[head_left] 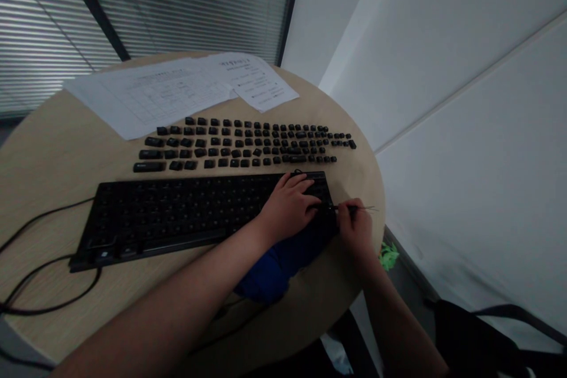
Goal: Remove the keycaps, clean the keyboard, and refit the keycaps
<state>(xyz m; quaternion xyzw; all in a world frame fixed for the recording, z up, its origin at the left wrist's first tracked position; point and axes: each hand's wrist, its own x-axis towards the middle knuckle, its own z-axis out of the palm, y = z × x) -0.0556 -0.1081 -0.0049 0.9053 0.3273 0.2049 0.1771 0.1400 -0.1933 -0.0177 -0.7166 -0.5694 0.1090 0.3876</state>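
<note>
A black keyboard (177, 207) lies on the round wooden table, many of its keycaps off and a few still in place at its lower left corner. My left hand (287, 207) rests over the keyboard's right end, fingers spread and the thumb stretched towards the right edge. Just past that edge, my right hand (357, 227) is closed on a wire keycap puller (353, 209). Thin wires stick out of the puller to the right; its other end reaches the keyboard's right edge near my left thumb. Contact with a key there is too dark to make out.
Loose black keycaps (239, 143) lie in rows behind the keyboard. Printed papers (172, 91) cover the table's far side. A blue cloth (270, 274) lies below my left wrist. Black cable (44, 263) loops at the left. A white wall (465, 71) stands to the right.
</note>
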